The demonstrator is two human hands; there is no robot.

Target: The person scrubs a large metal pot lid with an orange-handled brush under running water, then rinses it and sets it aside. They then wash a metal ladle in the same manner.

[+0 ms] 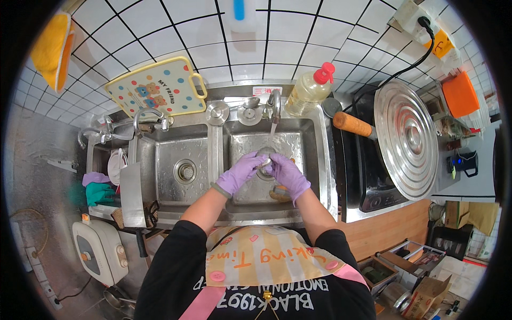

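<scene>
My left hand (242,172) and my right hand (287,172), both in thin purple gloves, meet over the right basin of the steel sink (236,200). Between their fingers is a small shiny metal object (265,152), partly hidden; its exact kind cannot be told. Water runs from the curved faucet (275,105) just beyond it. A brownish item with some orange (281,193) lies in the basin below my right hand. The basin's drain is mostly covered by my hands.
A bottle with a red cap (306,94) stands behind the basin. At the right, a large metal lid (412,138) rests over an induction cooker (384,196), near a wooden handle (352,123). A cleaver (133,192) lies across the sink's left side. A cutting board (160,86) leans on the tiles.
</scene>
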